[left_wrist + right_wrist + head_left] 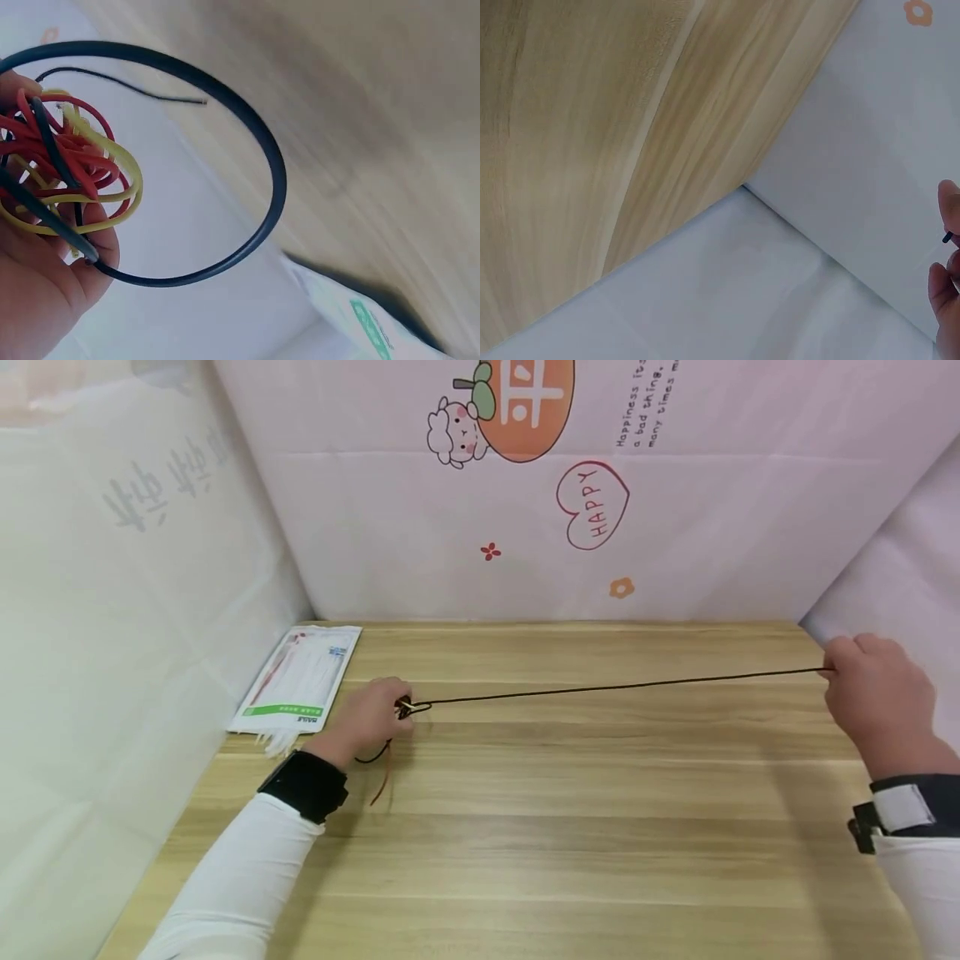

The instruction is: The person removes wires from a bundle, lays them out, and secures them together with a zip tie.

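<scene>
My left hand (369, 717) is toward the back left, low over the wooden table. It grips a tangled bundle of thin red, yellow and black wires (90, 161), seen close up in the left wrist view. A large loop of black wire (281, 176) curves out from that hand. From the bundle, one black wire (622, 687) runs straight across to the far right. There my right hand (881, 706) pinches its end, and a short dark tip (947, 237) pokes out between finger and thumb in the right wrist view. A reddish wire tail (384, 781) hangs below the left hand.
A white packet (296, 681) with a green band lies at the back left corner, thin white strips (279, 741) sticking out of its near end. White printed sheets (420, 543) rise behind and at both sides of the wooden table (562, 827).
</scene>
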Demonstrator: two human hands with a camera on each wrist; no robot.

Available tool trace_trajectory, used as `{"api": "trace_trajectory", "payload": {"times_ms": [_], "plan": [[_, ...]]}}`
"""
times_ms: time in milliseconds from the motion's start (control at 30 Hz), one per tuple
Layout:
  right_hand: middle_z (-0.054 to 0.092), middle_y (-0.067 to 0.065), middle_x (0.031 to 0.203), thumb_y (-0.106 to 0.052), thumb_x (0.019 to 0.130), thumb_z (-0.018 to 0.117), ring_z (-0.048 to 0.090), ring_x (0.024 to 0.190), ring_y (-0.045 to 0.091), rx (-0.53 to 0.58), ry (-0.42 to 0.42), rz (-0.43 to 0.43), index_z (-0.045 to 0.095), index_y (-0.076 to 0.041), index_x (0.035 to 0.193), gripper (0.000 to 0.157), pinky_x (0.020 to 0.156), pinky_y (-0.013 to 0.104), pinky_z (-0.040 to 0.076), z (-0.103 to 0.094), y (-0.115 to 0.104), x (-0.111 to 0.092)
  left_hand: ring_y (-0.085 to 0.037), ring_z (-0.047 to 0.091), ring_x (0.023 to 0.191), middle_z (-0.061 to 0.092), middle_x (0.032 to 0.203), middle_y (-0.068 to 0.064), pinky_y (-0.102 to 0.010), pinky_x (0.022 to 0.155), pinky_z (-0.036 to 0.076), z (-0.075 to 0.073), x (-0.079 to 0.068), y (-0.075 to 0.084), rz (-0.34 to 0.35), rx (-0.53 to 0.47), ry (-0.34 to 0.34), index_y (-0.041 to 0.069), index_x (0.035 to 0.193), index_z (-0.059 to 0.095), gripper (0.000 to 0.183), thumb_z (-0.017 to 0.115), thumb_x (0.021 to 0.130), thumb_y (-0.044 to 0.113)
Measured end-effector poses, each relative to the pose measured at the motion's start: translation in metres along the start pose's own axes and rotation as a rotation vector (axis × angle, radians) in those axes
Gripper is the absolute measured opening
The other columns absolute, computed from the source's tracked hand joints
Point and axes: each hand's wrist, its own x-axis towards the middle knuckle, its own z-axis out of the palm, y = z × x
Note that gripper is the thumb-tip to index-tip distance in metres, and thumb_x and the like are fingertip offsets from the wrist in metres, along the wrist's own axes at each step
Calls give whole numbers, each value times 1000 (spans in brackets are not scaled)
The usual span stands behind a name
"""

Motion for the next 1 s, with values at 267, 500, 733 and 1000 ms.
{"api": "trace_trajectory", "payload": {"times_ms": [267,500,733,1000], "plan": [[48,18,79,5,83,64,49,80,47,33,-150,74,63,9,93,10,55,54,44,7,6,-4,-19,46,74,52,84,-3,-32,61,35,-3,-4,-13,-57,21,-28,12,83,53,20,71,80,19],[48,17,79,4,82,67,51,78,45,24,-151,81,63,8,91,11,51,51,44,5,5,-6,-21,49,74,55,90,-5,-33,58,40,-4,-8,-19,-96,95,-4,10,101,60,24,69,82,20],[47,15,76,5,80,70,51,74,43,8,-116,77,63,7,87,10,48,49,43,3,7,-7,-21,51,72,53,100,-10,-31,53,42,-7,-13,-18,-69,168,2,12,110,64,22,69,89,12],[48,16,79,3,82,67,51,75,44,3,-134,96,64,5,89,8,43,48,40,5,10,-7,-22,48,64,49,82,-5,-31,49,36,-6,-12,-20,-94,219,10,15,78,49,24,69,91,20]]}}
